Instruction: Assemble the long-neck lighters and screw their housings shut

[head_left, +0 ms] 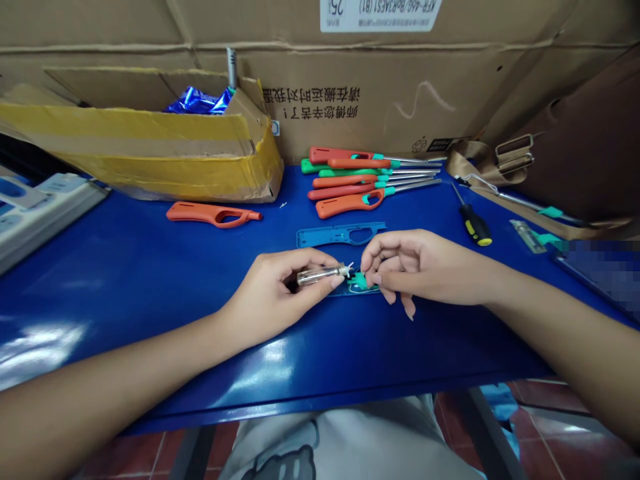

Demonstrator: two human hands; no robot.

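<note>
My left hand (280, 290) is closed round a small clear gas tube with a metal tip (320, 274), held level over the blue table (150, 280). My right hand (415, 263) pinches a small green plastic part (359, 281) at the tube's tip. Both rest over a blue lighter shell half (350, 291) lying under my fingers. A second blue shell half (340, 235) lies just beyond my hands.
A stack of orange and green long-nosed lighters (360, 181) lies at the back centre. A single orange shell (213, 214) lies left of them. An open cardboard box (150, 147) stands back left. A black-and-yellow screwdriver (473, 223) lies on the right, near straps and metal parts.
</note>
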